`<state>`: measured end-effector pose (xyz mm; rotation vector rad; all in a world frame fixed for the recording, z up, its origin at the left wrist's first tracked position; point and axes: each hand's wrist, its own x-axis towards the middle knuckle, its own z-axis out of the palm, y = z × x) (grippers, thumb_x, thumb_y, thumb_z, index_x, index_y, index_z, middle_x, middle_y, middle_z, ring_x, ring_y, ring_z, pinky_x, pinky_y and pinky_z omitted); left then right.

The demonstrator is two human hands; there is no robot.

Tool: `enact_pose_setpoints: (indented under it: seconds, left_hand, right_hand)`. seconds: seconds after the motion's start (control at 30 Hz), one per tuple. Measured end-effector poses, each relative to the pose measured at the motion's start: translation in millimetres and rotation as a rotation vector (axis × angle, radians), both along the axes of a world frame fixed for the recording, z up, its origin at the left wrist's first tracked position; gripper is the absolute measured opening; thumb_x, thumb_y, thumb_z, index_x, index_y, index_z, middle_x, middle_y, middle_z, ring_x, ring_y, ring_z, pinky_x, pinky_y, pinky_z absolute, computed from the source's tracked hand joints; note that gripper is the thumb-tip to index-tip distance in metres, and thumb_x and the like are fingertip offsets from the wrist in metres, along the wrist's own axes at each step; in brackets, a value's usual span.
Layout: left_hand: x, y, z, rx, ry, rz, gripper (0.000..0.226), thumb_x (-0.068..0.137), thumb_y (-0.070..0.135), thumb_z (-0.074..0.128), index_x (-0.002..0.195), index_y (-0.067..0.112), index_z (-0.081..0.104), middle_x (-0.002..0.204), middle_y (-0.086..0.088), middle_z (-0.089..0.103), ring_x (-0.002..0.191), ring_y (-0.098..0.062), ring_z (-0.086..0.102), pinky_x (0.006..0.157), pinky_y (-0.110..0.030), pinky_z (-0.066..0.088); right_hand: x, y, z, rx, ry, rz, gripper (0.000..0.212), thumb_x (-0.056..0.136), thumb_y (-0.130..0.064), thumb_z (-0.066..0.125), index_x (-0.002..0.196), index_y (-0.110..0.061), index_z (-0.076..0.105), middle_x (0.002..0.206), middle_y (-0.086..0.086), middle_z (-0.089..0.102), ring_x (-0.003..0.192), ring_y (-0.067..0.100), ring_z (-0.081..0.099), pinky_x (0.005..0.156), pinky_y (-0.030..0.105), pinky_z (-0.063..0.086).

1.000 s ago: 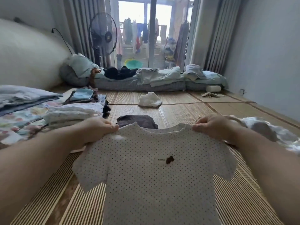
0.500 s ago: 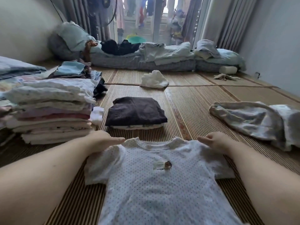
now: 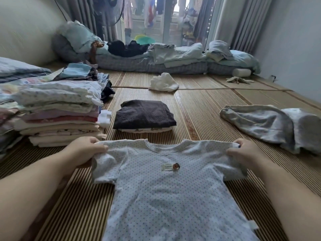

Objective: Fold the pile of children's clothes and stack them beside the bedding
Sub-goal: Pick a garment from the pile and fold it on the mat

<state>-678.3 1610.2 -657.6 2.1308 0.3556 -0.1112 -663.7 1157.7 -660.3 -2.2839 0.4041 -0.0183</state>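
Roughly midway, by judgement: a tall folded stack (image 3: 59, 119) and a dark-topped pile (image 3: 144, 115) are done; a grey garment (image 3: 260, 122) and a white bundle (image 3: 163, 82) are left unfolded. The dotted T-shirt (image 3: 166, 188) is spread flat on the mat (image 3: 208, 105), not yet folded, collar pointed away from the person, long axis near-to-far. Its shoulders are pinched by the left hand (image 3: 83, 150) and the right hand (image 3: 243, 152).

The dark brown folded garment (image 3: 144, 115) sits mid-floor on the striped bamboo mat (image 3: 205, 108). Left of it a tall stack of folded pale and pink clothes (image 3: 59, 117) walls that side, and a small white folded cloth (image 3: 105, 118) plugs the gap. Right of it a broad bare strip runs to the crumpled grey mottled garment (image 3: 260, 124). Beyond it the mat lies open up to a crumpled white cloth (image 3: 163, 82). Just nearer, the white dotted T-shirt (image 3: 166, 192) covers the mat.
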Motion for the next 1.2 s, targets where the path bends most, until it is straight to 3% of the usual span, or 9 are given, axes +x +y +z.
enact_pose_setpoints:
  seconds: [0.13, 0.3, 0.5, 0.63, 0.73, 0.83, 1.0, 1.1, 1.2]
  left_hand:
    - [0, -44, 11, -0.243, 0.013, -0.103, 0.017, 0.086, 0.018, 0.068, 0.097, 0.005, 0.063, 0.070, -0.012, 0.065, 0.046, -0.016, 0.061, 0.040, -0.026, 0.045]
    - [2, -99, 20, -0.506, 0.254, -0.279, 0.047, 0.079, 0.043, 0.062, 0.117, 0.016, 0.056, 0.099, -0.010, 0.071, 0.078, -0.023, 0.073, 0.055, -0.025, 0.053]
    - [18, -90, -19, 0.349, -0.046, -0.149, 0.056, 0.086, 0.048, 0.064, 0.129, 0.014, 0.051, 0.118, -0.003, 0.061, 0.088, -0.013, 0.059, 0.064, -0.024, 0.044]
    - [24, -88, -30, 0.544, 0.049, -0.129, 0.045, 0.081, 0.061, 0.062, 0.090, 0.017, 0.063, 0.083, 0.000, 0.066, 0.071, -0.014, 0.061, 0.055, -0.026, 0.044]
    - [33, -99, -27, 0.422, -0.003, -0.170, 0.022, 0.085, 0.042, 0.062, 0.086, 0.020, 0.060, 0.082, 0.000, 0.066, 0.076, -0.017, 0.061, 0.066, -0.032, 0.049]
    - [37, -104, -21, -0.004, -0.068, -0.113, 0.006, 0.086, 0.025, 0.063, 0.089, 0.020, 0.060, 0.089, -0.004, 0.066, 0.081, -0.019, 0.062, 0.071, -0.035, 0.050]
    - [46, -102, 9, -0.369, -0.225, -0.065, 0.030, 0.077, 0.000, 0.068, 0.102, 0.014, 0.058, 0.105, -0.013, 0.064, 0.099, -0.032, 0.063, 0.089, -0.050, 0.053]
    - [41, -92, 39, -0.435, -0.318, -0.150, 0.063, 0.061, 0.011, 0.068, 0.122, 0.011, 0.054, 0.109, -0.012, 0.063, 0.102, -0.029, 0.063, 0.086, -0.044, 0.055]
    - [18, -77, 51, -0.412, -0.358, -0.420, 0.054, 0.062, 0.010, 0.066, 0.115, 0.013, 0.060, 0.092, 0.000, 0.068, 0.084, -0.018, 0.065, 0.066, -0.026, 0.054]
  right_hand:
    - [3, 30, 13, 0.020, 0.068, 0.042, 0.013, 0.084, -0.011, 0.063, 0.094, -0.007, 0.058, 0.076, 0.013, 0.063, 0.046, 0.018, 0.057, 0.039, 0.022, 0.041]
    - [5, 71, 28, 0.382, 0.378, 0.362, 0.030, 0.084, -0.029, 0.068, 0.106, -0.010, 0.060, 0.091, 0.016, 0.071, 0.066, 0.024, 0.070, 0.055, 0.029, 0.056]
    - [21, 63, -6, -0.168, 0.126, 0.195, 0.019, 0.085, -0.035, 0.068, 0.083, -0.020, 0.056, 0.081, -0.003, 0.062, 0.065, 0.008, 0.058, 0.050, 0.019, 0.045]
    - [27, 69, -23, -0.207, 0.198, 0.233, 0.024, 0.080, -0.044, 0.071, 0.079, -0.022, 0.063, 0.075, -0.001, 0.069, 0.063, 0.011, 0.064, 0.055, 0.025, 0.052]
    - [30, 76, -19, 0.031, 0.133, 0.192, 0.021, 0.079, -0.033, 0.075, 0.087, -0.017, 0.064, 0.084, 0.004, 0.069, 0.077, 0.021, 0.067, 0.070, 0.036, 0.058]
    - [31, 77, -12, 0.329, 0.081, 0.148, 0.024, 0.077, -0.021, 0.076, 0.095, -0.013, 0.062, 0.094, 0.010, 0.066, 0.086, 0.027, 0.066, 0.070, 0.039, 0.059]
    - [42, 69, 19, 0.469, -0.116, 0.114, 0.018, 0.078, -0.009, 0.075, 0.094, -0.010, 0.066, 0.101, 0.013, 0.068, 0.094, 0.028, 0.065, 0.070, 0.037, 0.054]
    - [32, 65, 47, 0.479, -0.266, 0.184, 0.015, 0.080, -0.005, 0.072, 0.093, -0.010, 0.067, 0.087, 0.007, 0.070, 0.081, 0.021, 0.068, 0.063, 0.028, 0.054]
    - [-8, 61, 60, 0.181, -0.412, 0.268, 0.018, 0.080, -0.013, 0.073, 0.097, -0.017, 0.068, 0.081, -0.008, 0.068, 0.072, 0.000, 0.065, 0.060, 0.014, 0.049]
